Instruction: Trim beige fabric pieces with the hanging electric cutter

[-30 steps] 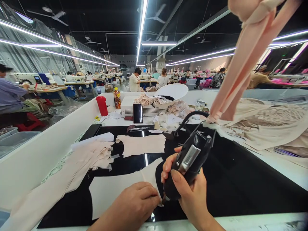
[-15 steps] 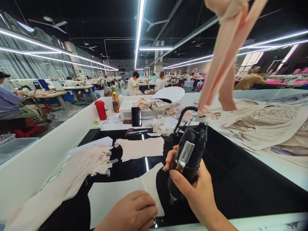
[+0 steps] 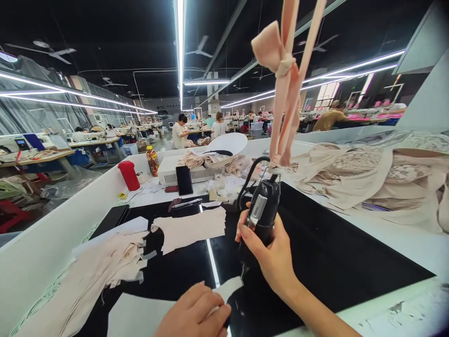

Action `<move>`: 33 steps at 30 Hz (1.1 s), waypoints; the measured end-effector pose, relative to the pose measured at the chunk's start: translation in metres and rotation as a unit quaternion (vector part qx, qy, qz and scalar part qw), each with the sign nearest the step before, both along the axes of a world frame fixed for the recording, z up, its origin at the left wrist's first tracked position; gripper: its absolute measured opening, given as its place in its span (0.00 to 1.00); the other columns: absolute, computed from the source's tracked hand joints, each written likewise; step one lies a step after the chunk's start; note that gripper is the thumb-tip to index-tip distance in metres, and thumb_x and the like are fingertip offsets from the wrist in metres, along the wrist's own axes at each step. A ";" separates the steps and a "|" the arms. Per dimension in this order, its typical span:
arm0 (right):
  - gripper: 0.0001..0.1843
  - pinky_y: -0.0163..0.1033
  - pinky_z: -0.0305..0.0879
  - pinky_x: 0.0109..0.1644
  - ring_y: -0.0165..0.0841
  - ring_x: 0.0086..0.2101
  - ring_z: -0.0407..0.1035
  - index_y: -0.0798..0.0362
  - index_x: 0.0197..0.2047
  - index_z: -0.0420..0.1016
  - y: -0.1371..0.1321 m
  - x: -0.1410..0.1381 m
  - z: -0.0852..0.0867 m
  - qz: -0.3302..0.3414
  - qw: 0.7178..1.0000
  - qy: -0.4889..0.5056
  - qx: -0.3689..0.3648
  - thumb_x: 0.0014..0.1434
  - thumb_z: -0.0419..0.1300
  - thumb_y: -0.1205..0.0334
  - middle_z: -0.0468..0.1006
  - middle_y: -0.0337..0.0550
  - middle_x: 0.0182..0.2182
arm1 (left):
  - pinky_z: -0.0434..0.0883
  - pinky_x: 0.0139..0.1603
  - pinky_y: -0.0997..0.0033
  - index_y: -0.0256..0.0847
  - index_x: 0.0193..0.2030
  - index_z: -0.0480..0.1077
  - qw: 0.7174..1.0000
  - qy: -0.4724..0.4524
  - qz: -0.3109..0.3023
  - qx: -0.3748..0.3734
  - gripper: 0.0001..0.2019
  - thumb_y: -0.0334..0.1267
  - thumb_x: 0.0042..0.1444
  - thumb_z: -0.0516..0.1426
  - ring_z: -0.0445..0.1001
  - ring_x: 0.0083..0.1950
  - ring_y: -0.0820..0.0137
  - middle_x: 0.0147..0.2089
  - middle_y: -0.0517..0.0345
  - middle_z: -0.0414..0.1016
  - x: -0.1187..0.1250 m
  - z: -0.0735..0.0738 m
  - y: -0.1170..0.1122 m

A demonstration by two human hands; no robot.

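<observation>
My right hand (image 3: 266, 243) is wrapped round a black corded hand tool (image 3: 264, 199) with a silver lever; I cannot tell its exact kind. It hangs from knotted pink fabric straps (image 3: 286, 107). Its narrow metal tip points down at the end of a white fabric piece (image 3: 136, 311) on the black glossy board (image 3: 336, 252). Fingers curled and pressed together, my left hand (image 3: 196, 311) grips that fabric piece near its right part and hides some of it. Beyond lies a flat pale pink cut piece (image 3: 191, 229).
A heap of pale cut pieces (image 3: 105, 267) lies at left. Behind the board stand a red cup (image 3: 128, 176), a drink bottle (image 3: 152, 161) and a phone (image 3: 184, 180). Beige fabric piles (image 3: 361, 173) cover the right side. A raised white wall (image 3: 45, 248) borders the left.
My view has turned to the right. The tool's tip has come down to the end of the white fabric, and my left hand has gathered the piece closer, its right end now narrow and raised.
</observation>
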State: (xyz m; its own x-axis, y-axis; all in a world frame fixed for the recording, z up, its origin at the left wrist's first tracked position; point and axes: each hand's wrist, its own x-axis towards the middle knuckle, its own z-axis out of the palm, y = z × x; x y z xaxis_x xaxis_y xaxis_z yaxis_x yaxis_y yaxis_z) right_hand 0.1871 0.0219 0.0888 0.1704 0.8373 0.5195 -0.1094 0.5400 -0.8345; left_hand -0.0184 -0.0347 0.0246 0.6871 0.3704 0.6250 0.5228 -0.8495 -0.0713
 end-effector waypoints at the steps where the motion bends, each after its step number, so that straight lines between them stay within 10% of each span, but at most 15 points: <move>1: 0.14 0.38 0.67 0.31 0.32 0.27 0.70 0.47 0.44 0.70 0.000 -0.001 0.001 0.004 1.000 0.000 0.002 0.62 0.70 0.54 0.76 0.34 0.32 | 0.82 0.50 0.67 0.38 0.49 0.73 1.000 0.001 0.009 0.017 0.14 0.33 0.78 0.47 0.81 0.37 0.70 0.40 0.57 0.79 0.006 0.002 0.005; 8: 0.12 0.38 0.69 0.32 0.32 0.26 0.70 0.47 0.42 0.69 0.003 -0.003 0.001 -0.011 1.000 0.005 -0.006 0.61 0.69 0.57 0.77 0.35 0.32 | 0.82 0.44 0.66 0.37 0.55 0.73 0.998 0.048 0.033 0.030 0.11 0.41 0.73 0.57 0.81 0.40 0.65 0.42 0.55 0.79 0.026 -0.009 0.027; 18: 0.12 0.38 0.69 0.33 0.32 0.28 0.70 0.47 0.42 0.69 0.004 -0.003 -0.010 0.011 1.000 0.012 0.001 0.64 0.69 0.58 0.77 0.36 0.33 | 0.82 0.49 0.63 0.37 0.52 0.74 0.997 0.027 0.042 0.052 0.19 0.40 0.80 0.43 0.82 0.38 0.68 0.40 0.57 0.79 0.019 -0.018 0.031; 33: 0.10 0.40 0.73 0.36 0.33 0.29 0.71 0.47 0.44 0.71 0.007 -0.005 -0.016 0.003 1.000 -0.003 0.000 0.65 0.68 0.57 0.78 0.36 0.34 | 0.82 0.48 0.63 0.37 0.52 0.74 0.999 0.026 0.042 0.012 0.13 0.38 0.77 0.49 0.80 0.40 0.67 0.42 0.55 0.78 0.021 -0.021 0.029</move>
